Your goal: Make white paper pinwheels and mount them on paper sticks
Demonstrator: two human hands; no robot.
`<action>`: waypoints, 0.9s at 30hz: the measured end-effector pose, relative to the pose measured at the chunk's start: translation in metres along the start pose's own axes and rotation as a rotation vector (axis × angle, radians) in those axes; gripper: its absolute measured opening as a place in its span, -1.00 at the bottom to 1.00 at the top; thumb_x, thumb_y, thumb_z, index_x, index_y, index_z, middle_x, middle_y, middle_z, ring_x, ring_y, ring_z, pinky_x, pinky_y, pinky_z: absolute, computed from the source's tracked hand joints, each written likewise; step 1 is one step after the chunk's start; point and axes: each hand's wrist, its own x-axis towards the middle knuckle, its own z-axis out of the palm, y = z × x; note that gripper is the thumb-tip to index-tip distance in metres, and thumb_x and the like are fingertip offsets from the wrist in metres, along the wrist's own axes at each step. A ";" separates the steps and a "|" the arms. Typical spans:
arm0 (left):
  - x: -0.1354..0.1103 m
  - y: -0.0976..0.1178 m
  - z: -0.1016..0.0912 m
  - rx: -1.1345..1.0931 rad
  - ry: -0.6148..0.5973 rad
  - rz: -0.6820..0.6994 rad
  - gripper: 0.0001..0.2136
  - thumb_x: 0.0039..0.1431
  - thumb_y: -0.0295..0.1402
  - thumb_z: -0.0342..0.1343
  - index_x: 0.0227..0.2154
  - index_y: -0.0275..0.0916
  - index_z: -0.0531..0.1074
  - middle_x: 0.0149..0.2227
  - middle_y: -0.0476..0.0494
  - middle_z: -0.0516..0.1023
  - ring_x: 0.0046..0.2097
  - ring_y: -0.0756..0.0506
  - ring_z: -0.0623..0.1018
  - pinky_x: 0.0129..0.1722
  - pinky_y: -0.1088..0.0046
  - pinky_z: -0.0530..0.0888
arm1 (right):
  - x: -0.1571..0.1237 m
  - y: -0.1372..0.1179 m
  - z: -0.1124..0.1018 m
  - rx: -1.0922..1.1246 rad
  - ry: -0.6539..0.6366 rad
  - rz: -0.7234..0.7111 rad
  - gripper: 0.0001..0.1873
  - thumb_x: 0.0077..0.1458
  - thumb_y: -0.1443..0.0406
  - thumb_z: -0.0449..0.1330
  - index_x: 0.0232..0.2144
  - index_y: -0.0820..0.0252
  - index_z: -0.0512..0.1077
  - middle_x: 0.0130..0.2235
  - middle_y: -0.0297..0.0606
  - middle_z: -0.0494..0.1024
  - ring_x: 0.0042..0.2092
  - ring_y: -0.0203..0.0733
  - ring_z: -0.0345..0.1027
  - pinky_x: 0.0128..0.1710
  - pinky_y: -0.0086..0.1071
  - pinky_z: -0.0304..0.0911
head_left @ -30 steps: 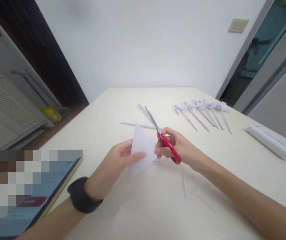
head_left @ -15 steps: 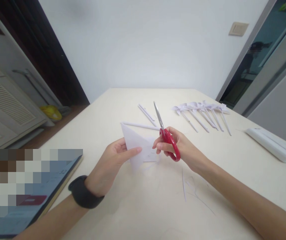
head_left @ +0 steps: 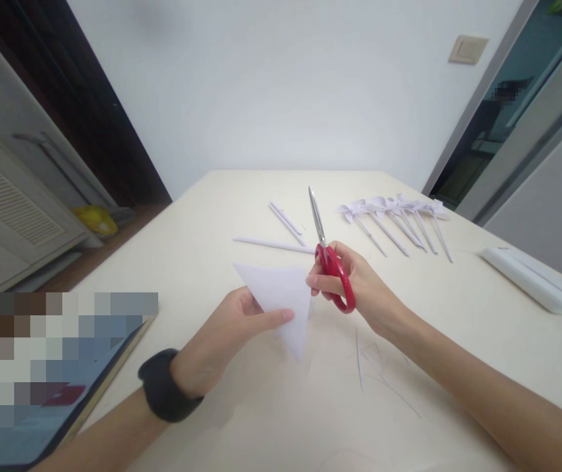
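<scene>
My left hand [head_left: 241,334] pinches a white folded sheet of paper [head_left: 281,288], thumb on top and fingers behind it. The paper looks like a triangle with one corner pointing down toward me. Red-handled scissors [head_left: 332,262] are in my right hand [head_left: 359,282], their closed blades pointing up and away from me. The fingertips of that hand are close to the paper's right edge; whether they touch it I cannot tell. Just beyond the paper lies a rolled paper stick [head_left: 271,244].
Two more paper sticks [head_left: 285,221] lie farther back. Several paper pinwheels on sticks [head_left: 393,216] rest at the back right, near a white packet [head_left: 531,278]. Thin paper strips [head_left: 359,364] lie before my right hand. A tablet-like screen [head_left: 113,367] stands at the left.
The paper has turned and moved down and slightly right in my left hand, uncovering the end of the paper stick. My right hand with the scissors has barely shifted.
</scene>
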 end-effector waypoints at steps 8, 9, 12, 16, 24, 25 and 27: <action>0.000 0.000 0.000 0.051 -0.006 -0.081 -0.70 0.03 -0.34 0.19 -0.13 -0.22 0.48 -0.15 -0.16 0.60 -0.14 -0.24 0.56 -0.13 0.24 0.46 | 0.003 0.003 -0.003 0.045 0.013 0.012 -0.77 -0.11 0.34 0.24 -0.41 0.15 0.23 -0.45 -0.40 0.44 -0.51 -0.38 0.22 -0.56 -0.48 0.06; 0.000 -0.001 -0.001 0.054 -0.010 -0.088 -0.70 0.02 -0.35 0.19 -0.13 -0.21 0.48 -0.15 -0.16 0.60 -0.14 -0.24 0.56 -0.14 0.25 0.46 | 0.003 0.003 -0.003 0.048 0.015 0.011 -0.77 -0.11 0.34 0.24 -0.41 0.15 0.23 -0.46 -0.40 0.43 -0.51 -0.38 0.22 -0.56 -0.48 0.06; 0.001 -0.002 -0.001 0.041 -0.007 -0.064 -0.66 -0.01 -0.39 0.22 -0.10 -0.19 0.46 -0.12 -0.14 0.59 -0.10 -0.24 0.54 -0.11 0.24 0.45 | 0.004 0.004 -0.004 0.047 0.022 0.005 -0.78 -0.10 0.35 0.23 -0.40 0.15 0.23 -0.46 -0.40 0.43 -0.51 -0.39 0.20 -0.56 -0.48 0.05; 0.001 -0.004 0.000 0.047 -0.025 -0.050 -0.62 -0.04 -0.46 0.23 -0.08 -0.18 0.44 -0.10 -0.16 0.57 -0.09 -0.23 0.54 -0.06 0.22 0.43 | 0.005 0.004 -0.006 0.055 0.038 0.004 -0.79 -0.09 0.36 0.22 -0.40 0.16 0.23 -0.46 -0.40 0.43 -0.51 -0.39 0.21 -0.54 -0.47 0.07; 0.003 -0.005 0.000 0.055 -0.070 -0.034 -0.58 -0.07 -0.50 0.24 -0.08 -0.18 0.43 -0.08 -0.17 0.56 -0.08 -0.23 0.54 -0.07 0.21 0.45 | 0.006 0.007 -0.009 0.064 0.043 0.000 -0.79 -0.07 0.33 0.23 -0.40 0.17 0.23 -0.47 -0.39 0.41 -0.50 -0.37 0.19 -0.50 -0.44 0.08; 0.004 -0.005 -0.001 0.051 -0.075 -0.030 -0.56 -0.07 -0.51 0.24 -0.06 -0.18 0.42 -0.07 -0.18 0.55 -0.07 -0.24 0.53 -0.06 0.20 0.44 | 0.006 0.007 -0.010 0.066 0.040 -0.001 -0.79 -0.06 0.33 0.22 -0.39 0.17 0.23 -0.47 -0.39 0.41 -0.49 -0.36 0.20 -0.50 -0.43 0.08; 0.004 -0.005 -0.001 0.036 -0.091 -0.032 -0.52 -0.06 -0.53 0.23 -0.02 -0.18 0.38 -0.04 -0.19 0.53 -0.04 -0.24 0.51 -0.02 0.17 0.41 | 0.006 0.009 -0.012 0.074 0.032 0.000 -0.81 -0.04 0.35 0.20 -0.38 0.17 0.22 -0.47 -0.38 0.41 -0.49 -0.36 0.19 -0.49 -0.42 0.07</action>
